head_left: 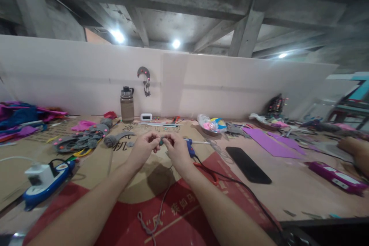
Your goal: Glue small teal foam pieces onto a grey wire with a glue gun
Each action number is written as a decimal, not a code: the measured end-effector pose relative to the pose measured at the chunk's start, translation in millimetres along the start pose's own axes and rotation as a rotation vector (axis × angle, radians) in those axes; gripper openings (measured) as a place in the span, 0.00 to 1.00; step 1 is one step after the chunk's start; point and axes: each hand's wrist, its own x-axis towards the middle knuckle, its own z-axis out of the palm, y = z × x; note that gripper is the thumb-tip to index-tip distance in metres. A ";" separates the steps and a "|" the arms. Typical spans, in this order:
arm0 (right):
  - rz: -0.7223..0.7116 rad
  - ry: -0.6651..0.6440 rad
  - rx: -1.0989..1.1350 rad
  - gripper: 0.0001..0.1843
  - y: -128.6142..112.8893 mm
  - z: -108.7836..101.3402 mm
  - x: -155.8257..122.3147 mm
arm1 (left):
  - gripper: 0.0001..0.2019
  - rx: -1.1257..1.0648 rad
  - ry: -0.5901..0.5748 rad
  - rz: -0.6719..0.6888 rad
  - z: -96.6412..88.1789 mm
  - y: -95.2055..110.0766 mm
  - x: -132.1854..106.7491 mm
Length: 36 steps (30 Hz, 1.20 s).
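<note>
The two hands come close together over the middle of the table (284, 190). The left hand (148, 142) and the right hand (175, 144) both pinch a small dark bit (161, 142) between their fingertips. It is too small to tell just what it is. The bit is up in front of the person, above a big sheet of cardboard (129, 177) that is part brown and part red. A thin gray string (164, 201) runs down from near the right hand and curls on the red part. Just beside the right hand lies a blue tool (189, 148) with a black cord (245, 188). Further right is a black phone (248, 164), lying flat. Past it are a purple sheet (269, 144) and a shiny pink-purple thing (336, 177). At the far right, another person's hand (348, 149) reaches in over the table. On the left side, gray pieces (83, 138) with pink dots lie in a heap, and a blue power strip (52, 184) is nearer, with a white plug (39, 176) on it. At the back, a bottle (127, 108) stands upright by a little white clock (146, 117). A gray moon shape (143, 71) hangs on the white wall (201, 84) behind.
</note>
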 end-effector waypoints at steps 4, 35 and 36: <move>0.025 0.002 0.034 0.08 6.3 3.3 0.1 | 0.08 -0.054 -0.019 -0.053 0.9 -1.9 -1.0; 0.171 -0.269 0.185 0.03 -10.2 36.0 -45.5 | 0.13 -0.129 0.362 -0.161 -26.7 -23.4 15.0; 0.186 -0.271 0.201 0.03 -10.2 36.2 -46.1 | 0.13 -0.103 0.341 -0.163 -27.4 -26.3 15.6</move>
